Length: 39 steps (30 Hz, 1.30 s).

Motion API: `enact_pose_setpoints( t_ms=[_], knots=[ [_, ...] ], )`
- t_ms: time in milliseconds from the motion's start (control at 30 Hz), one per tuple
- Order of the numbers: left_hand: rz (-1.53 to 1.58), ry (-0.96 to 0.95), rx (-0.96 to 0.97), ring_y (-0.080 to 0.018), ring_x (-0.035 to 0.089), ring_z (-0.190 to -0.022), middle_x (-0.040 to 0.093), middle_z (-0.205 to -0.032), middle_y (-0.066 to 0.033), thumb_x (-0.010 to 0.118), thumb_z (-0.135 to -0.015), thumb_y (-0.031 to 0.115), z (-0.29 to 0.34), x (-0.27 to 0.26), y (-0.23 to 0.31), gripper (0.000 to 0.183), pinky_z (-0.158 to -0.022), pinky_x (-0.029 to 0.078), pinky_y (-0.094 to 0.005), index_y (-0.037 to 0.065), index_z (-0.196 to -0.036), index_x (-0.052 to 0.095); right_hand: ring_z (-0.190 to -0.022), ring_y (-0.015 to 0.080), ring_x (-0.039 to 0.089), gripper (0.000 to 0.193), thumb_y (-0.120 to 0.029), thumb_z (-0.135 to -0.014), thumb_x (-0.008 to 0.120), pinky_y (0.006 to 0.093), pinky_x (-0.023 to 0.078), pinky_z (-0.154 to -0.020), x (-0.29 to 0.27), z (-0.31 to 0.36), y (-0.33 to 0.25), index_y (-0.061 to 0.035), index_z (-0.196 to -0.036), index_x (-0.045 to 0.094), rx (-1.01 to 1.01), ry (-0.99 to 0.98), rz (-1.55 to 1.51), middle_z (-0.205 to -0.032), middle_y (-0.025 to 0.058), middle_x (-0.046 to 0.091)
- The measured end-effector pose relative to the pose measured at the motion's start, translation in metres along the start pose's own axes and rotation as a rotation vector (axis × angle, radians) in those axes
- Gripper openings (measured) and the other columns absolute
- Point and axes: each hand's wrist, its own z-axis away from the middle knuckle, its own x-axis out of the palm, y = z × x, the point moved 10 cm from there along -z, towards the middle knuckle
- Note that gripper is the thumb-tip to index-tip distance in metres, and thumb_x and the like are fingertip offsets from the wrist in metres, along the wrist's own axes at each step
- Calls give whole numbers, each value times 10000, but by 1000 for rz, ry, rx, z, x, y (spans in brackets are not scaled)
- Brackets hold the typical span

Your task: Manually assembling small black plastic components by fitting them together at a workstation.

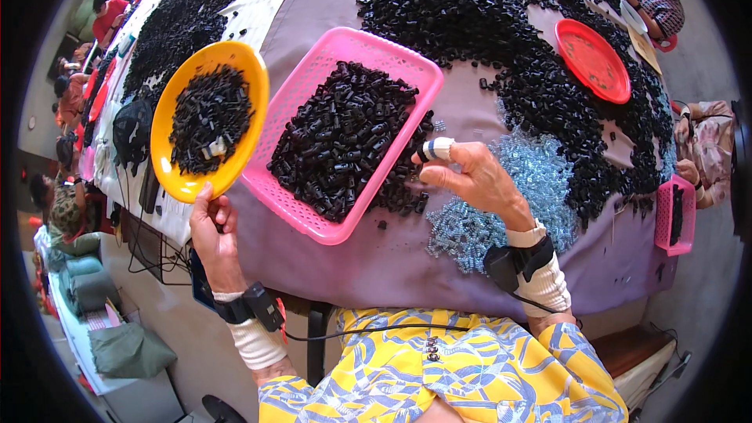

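Note:
My left hand has its fingers curled, with a fingertip at the near rim of a yellow plate. The plate is tilted and carries thin black pieces plus a small whitish scrap. Right of it stands a pink perforated basket, heaped with short black plastic tubes. Past the basket's right side is my right hand, thumb and taped finger drawn close together. Something dark shows at those fingertips, too small to make out. Below and beside that hand lies a pile of clear bluish small springs or rings.
A big mound of black parts spreads over the cloth-covered table and down its right side. A red plate rests on it. A small pink basket is at the right edge. Other people sit around the table.

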Motion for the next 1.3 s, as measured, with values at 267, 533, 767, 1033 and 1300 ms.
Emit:
enact_pose_setpoints(
  t_ms=[267, 533, 767, 1033, 1300],
  knots=[
    [-134, -359, -215, -43, 382, -421, 565, -605, -39, 588, -857, 122, 74, 111, -55, 75, -367, 263, -184, 51, -842, 569, -692, 117, 602, 478, -383, -909, 557, 248, 502, -643, -48, 13, 1, 3, -1182, 484, 22, 187, -458, -825, 63, 630],
    [-348, -749, -465, -43, 367, -394, 614, -596, -80, 618, -855, 154, 150, 204, -133, 158, -377, 263, -193, 8, -795, 612, -753, 67, 568, 268, -237, -910, 540, 215, 478, -685, -123, 88, 28, -23, -1070, 531, 217, 544, -501, -868, 15, 594],
    [-458, -999, -523, -28, 367, -428, 577, -629, -7, 524, -946, 214, 182, 247, -172, 245, -391, 270, -179, -3, -886, 620, -711, 77, 548, 188, -125, -876, 529, 209, 457, -666, -188, 214, 71, -19, -1028, 556, 253, 976, -506, -833, 0, 569],
    [-389, -902, -587, -19, 437, -520, 587, -697, -10, 550, -930, 194, 164, 232, -180, 205, -421, 295, -158, 5, -956, 625, -840, 133, 586, 211, -77, -872, 533, 276, 468, -794, -249, 417, 109, 5, -1066, 544, 177, 1434, -362, -940, 44, 602],
    [-319, -786, -666, -60, 519, -624, 614, -804, -47, 535, -923, 127, 157, 224, -191, 181, -509, 410, -180, -9, -1024, 599, -833, 263, 657, 257, -166, -889, 511, 422, 552, -687, -223, 535, 144, -13, -1095, 533, 272, 1821, -427, -985, 118, 645]
  ],
)
